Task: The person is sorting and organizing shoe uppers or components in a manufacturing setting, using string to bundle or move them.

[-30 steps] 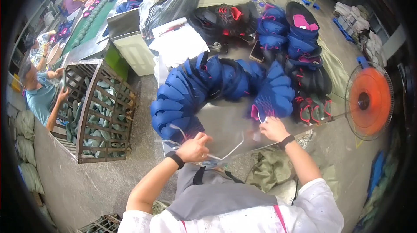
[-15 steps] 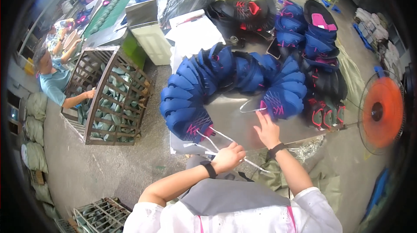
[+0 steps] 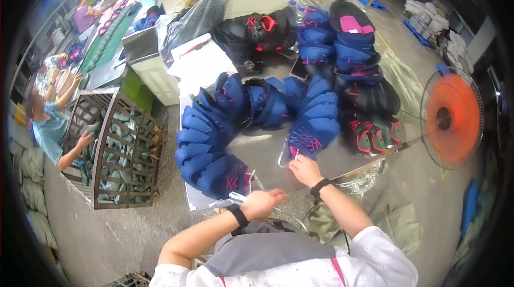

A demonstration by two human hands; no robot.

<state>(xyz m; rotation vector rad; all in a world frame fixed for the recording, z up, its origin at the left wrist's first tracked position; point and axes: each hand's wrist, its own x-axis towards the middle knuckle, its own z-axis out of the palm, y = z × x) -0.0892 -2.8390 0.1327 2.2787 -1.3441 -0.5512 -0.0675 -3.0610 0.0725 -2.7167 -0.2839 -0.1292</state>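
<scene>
Blue shoe uppers with pink lacing stand nested in a curved row on the metal-topped table [image 3: 262, 156]. At the row's left end is one upper [image 3: 217, 177] with white shoelaces [image 3: 257, 180] trailing from its pink edge. My left hand [image 3: 262, 204] is closed over these laces, palm down, its fingertips partly hidden. My right hand [image 3: 305, 170] pinches at the pink edge of the right-end upper [image 3: 313, 134], where a white lace loop [image 3: 281, 156] hangs. Exactly what lies between those fingertips is small, but it looks like the lace.
Further uppers [image 3: 353, 51] and black shoes [image 3: 257, 30] are stacked at the back and right. White papers [image 3: 201, 62] lie back left. An orange fan [image 3: 452, 118] stands right. A co-worker [image 3: 51, 129] reaches into a slatted crate [image 3: 99, 164] of green pieces at left.
My right hand has gone from spread fingers to a pinch at the right-end upper. My left hand stays over the laces. The view has shifted right. The co-worker's hand has lifted off the crate.
</scene>
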